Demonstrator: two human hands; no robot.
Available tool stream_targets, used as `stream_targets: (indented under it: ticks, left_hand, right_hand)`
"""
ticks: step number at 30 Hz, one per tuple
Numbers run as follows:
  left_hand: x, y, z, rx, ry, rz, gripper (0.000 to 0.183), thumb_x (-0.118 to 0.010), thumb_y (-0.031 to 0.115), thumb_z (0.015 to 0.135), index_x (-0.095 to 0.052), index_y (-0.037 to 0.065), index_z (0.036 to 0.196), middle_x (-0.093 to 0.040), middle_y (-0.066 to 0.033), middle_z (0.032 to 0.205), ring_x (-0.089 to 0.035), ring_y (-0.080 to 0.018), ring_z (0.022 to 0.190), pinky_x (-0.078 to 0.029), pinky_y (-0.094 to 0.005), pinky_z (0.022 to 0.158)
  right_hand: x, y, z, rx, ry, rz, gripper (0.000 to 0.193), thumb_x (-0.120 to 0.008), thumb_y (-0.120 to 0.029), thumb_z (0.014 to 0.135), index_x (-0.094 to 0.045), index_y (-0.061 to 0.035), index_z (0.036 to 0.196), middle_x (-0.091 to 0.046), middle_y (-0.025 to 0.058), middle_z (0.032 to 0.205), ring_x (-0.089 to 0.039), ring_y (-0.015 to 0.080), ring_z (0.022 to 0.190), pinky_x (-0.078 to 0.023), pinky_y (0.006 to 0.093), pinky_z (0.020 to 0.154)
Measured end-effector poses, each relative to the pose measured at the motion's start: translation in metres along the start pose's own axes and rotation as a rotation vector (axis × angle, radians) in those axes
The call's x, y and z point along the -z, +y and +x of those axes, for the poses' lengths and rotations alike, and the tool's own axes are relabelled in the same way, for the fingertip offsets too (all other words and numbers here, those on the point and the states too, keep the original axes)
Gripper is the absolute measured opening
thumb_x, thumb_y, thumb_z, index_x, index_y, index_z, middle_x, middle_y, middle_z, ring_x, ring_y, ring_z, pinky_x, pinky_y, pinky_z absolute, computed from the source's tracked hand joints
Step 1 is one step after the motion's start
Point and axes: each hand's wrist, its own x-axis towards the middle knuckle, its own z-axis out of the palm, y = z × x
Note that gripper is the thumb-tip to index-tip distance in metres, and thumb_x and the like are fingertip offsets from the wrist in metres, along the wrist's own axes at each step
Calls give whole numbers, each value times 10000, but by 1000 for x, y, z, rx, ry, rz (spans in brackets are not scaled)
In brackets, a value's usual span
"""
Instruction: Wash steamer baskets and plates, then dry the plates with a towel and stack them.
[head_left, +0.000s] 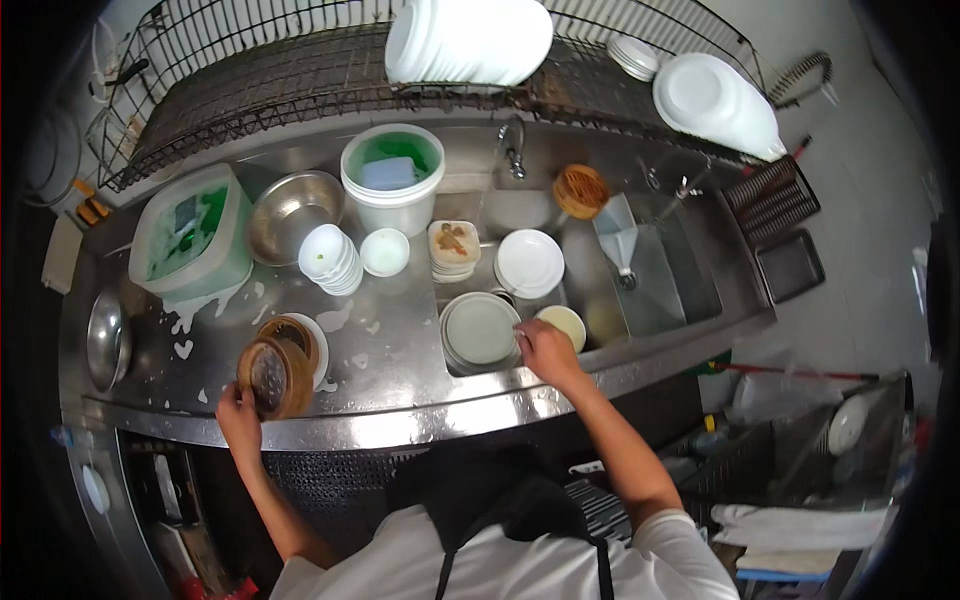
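Note:
My left hand point(240, 408) grips the near left rim of a round bamboo steamer point(270, 378), which is tilted on its side. Behind it, a second bamboo steamer piece point(308, 336) leans over a white plate point(321, 350) on the steel counter. At the sink's front edge, my right hand point(548, 352) has its fingers closed at the right rim of a stack of pale grey-green plates point(480, 330); the fingertips are partly hidden. Beside that hand lies a pale yellow bowl point(563, 325). White round plates point(530, 263) and square dishes with food scraps point(455, 245) stand behind.
Along the counter's back stand a soapy tub point(150, 235), a steel basin point(295, 205) and a white bucket point(395, 205). White bowls point(330, 262) are stacked before them. Another bamboo steamer point(580, 192) sits by the right sink point(675, 270). A wire rack point(270, 90) hangs above.

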Motion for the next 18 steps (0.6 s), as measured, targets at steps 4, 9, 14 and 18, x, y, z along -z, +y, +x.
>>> stream_targets:
  ticks: [4, 9, 14, 18]
  left_hand:
    - [-14, 36, -49, 100, 82, -95, 271, -573, 111, 948, -650, -87, 1117, -720, -216, 917, -694, -283, 779, -514, -393, 728]
    - [-19, 43, -133, 260, 156, -96, 256, -578, 74, 943, -642, -102, 1116, -714, -206, 890, -675, -235, 772, -511, -377, 721]
    - [-38, 65, -207, 408, 235, -92, 237, -589, 52, 931, -642, -109, 1097, -704, -195, 864, -650, -208, 763, -505, -368, 724]
    - [-59, 111, -218, 459, 218, -46, 240, -599, 73, 919, -646, -101, 1078, -697, -213, 851, -656, -235, 757, -503, -379, 730]
  right_hand:
    - [38, 11, 139, 385, 193, -465, 372, -611, -146, 858, -653, -1, 1198, -642, 166, 1240, -595, 312, 1179, -512, 407, 950]
    - [63, 41, 276, 558, 312, -1104, 483, -487, -186, 921, -576, 57, 1329, -516, 228, 1443, -433, 352, 1391, -372, 485, 1110]
    - [101, 49, 336, 281, -8, -1466, 532, -429, -232, 985, -496, 37, 1439, -432, 203, 1545, -299, 384, 1483, -258, 554, 1164]
    - [107, 63, 324, 302, 242, -1318, 481, -444, -243, 991, -572, 13, 1378, -483, 210, 1500, -318, 396, 1469, -248, 574, 1155]
